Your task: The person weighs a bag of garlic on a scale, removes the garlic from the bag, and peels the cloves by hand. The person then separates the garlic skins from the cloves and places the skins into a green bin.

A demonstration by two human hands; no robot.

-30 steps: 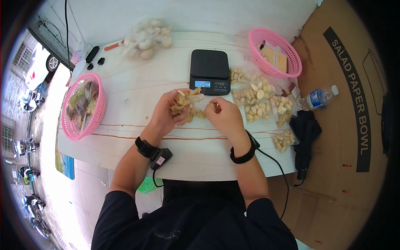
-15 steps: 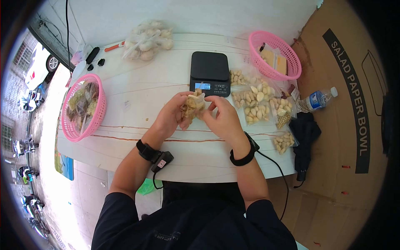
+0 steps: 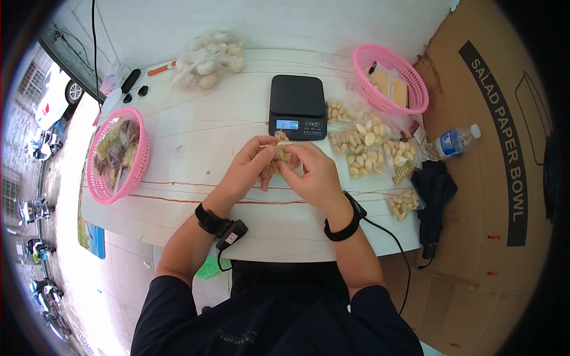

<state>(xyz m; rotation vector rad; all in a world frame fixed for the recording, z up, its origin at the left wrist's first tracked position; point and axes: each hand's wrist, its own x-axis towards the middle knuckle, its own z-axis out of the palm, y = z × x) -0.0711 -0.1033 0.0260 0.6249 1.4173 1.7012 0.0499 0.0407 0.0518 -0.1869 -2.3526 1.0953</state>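
Between my two hands is a crumpled, brownish-yellow bundle (image 3: 280, 155), which looks like a small clear plastic bag with dried, flaky pieces in it. My left hand (image 3: 244, 171) is closed around its left side, thumb on top. From the other side, my right hand (image 3: 314, 177) pinches it between thumb and fingers. Fingers cover most of the bundle. Just beyond my hands lies a black digital kitchen scale (image 3: 297, 98) with a lit display and nothing on its plate. To the right of my right hand lie several clear bags of pale cloves and nuts (image 3: 364, 161).
Pink baskets stand at left (image 3: 142, 160) and back right (image 3: 420, 89). A bag of whitish bulbs (image 3: 208, 62) and an orange-handled tool (image 3: 161, 67) lie at the back. At right are a water bottle (image 3: 449, 144), a folded dark umbrella (image 3: 432, 190) and a large cardboard box (image 3: 475, 196).
Both hands have come closer together on the bundle, the right hand shifting left. Fingers now cover more of the bundle, and the left thumb has moved onto its top.
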